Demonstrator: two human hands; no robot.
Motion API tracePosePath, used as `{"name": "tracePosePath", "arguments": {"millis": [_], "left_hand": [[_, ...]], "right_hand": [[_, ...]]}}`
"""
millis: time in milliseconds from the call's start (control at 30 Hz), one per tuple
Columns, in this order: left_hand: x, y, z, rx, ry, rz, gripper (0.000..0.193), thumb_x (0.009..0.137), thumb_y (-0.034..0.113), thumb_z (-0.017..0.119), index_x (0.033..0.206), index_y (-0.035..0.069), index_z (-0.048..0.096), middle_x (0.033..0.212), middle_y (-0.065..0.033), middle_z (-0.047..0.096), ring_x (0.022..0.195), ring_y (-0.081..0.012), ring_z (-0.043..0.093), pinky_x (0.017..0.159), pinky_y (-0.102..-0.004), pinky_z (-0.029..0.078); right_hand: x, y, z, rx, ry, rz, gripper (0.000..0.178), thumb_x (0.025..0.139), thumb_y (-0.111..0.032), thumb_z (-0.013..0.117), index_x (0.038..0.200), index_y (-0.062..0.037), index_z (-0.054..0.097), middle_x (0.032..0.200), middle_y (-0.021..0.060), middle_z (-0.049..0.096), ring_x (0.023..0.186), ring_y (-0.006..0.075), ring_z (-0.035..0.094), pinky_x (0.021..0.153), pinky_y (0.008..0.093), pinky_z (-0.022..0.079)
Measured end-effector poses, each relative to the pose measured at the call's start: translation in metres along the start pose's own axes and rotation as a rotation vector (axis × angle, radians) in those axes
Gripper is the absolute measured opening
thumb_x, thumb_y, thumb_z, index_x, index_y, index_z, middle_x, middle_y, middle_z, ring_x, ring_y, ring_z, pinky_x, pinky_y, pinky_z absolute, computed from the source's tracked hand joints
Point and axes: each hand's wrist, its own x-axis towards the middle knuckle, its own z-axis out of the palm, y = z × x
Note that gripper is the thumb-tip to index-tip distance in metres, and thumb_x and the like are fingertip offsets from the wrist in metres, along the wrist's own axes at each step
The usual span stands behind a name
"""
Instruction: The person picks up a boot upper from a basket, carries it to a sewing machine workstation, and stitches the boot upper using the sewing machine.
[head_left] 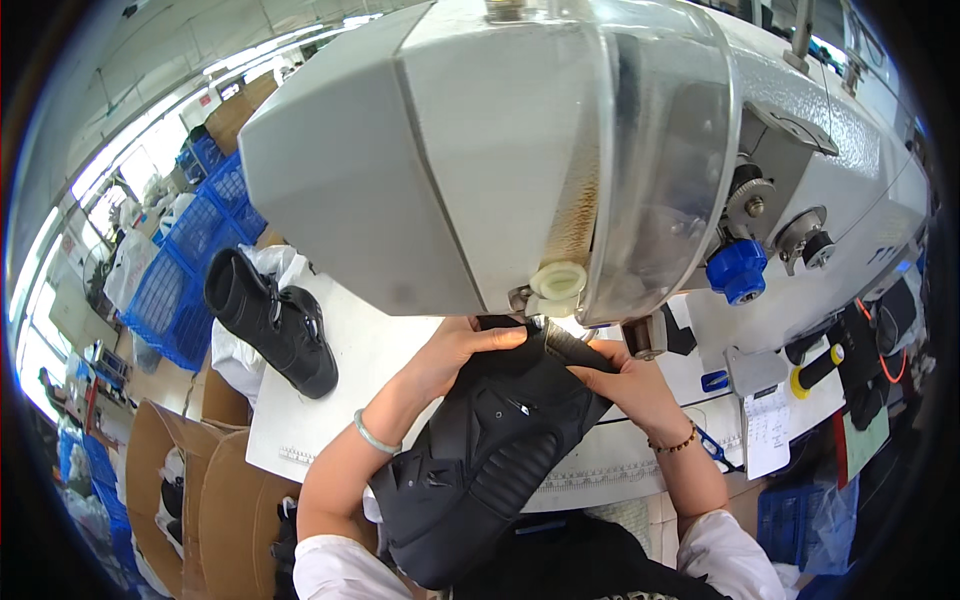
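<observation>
Black boot upper lies across my lap and the table edge, its top fed under the head of the white sewing machine, presumably so the seam sits at the needle. My left hand grips the upper's left rim, fingers curled on it; my right hand pinches the opposite edge, keeping the piece taut. A finished black boot rests aside, well clear.
</observation>
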Motion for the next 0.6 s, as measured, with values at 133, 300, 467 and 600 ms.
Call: {"name": "tracePosePath", "arguments": {"millis": [133,300,467,600], "left_hand": [[0.0018,0.0031,-0.0020,0.080,-0.009,0.094,0.029,0.074,0.011,0.068,0.098,-0.001,0.058,0.089,-0.0056,0.061,0.080,-0.0119,0.057,0.072,-0.0234,0.044],[0.0010,0.0021,-0.0032,0.043,0.012,-0.021,0.024,0.075,0.012,0.067,0.094,-0.001,0.060,0.087,-0.0049,0.062,0.079,-0.0114,0.057,0.073,-0.0229,0.044],[0.0011,-0.0037,-0.0026,0.007,0.039,-0.035,0.026,0.076,0.012,0.066,0.095,-0.004,0.059,0.088,-0.0074,0.062,0.078,-0.0124,0.058,0.071,-0.0233,0.045],[0.0024,-0.0044,-0.0044,-0.050,0.050,-0.056,0.026,0.078,0.011,0.064,0.095,-0.007,0.059,0.088,-0.0095,0.062,0.077,-0.0130,0.059,0.069,-0.0233,0.047]], "right_hand": [[0.0006,0.0075,0.0019,0.003,0.010,0.025,0.015,0.079,-0.010,0.062,0.086,0.0026,0.064,0.070,-0.0032,0.059,0.063,0.0014,0.048,0.054,0.0174,0.040],[0.0000,0.0058,0.0023,0.031,0.010,0.015,0.015,0.080,-0.011,0.061,0.082,0.0035,0.063,0.066,-0.0030,0.058,0.061,0.0007,0.047,0.052,0.0168,0.038],[-0.0011,0.0038,0.0041,-0.038,0.076,0.039,0.018,0.079,-0.014,0.062,0.081,0.0039,0.062,0.062,-0.0022,0.056,0.059,0.0003,0.045,0.049,0.0174,0.036],[0.0002,0.0092,0.0102,-0.119,0.136,-0.056,0.018,0.079,-0.014,0.061,0.081,0.0035,0.062,0.059,-0.0018,0.055,0.058,0.0000,0.044,0.048,0.0183,0.035]]}}
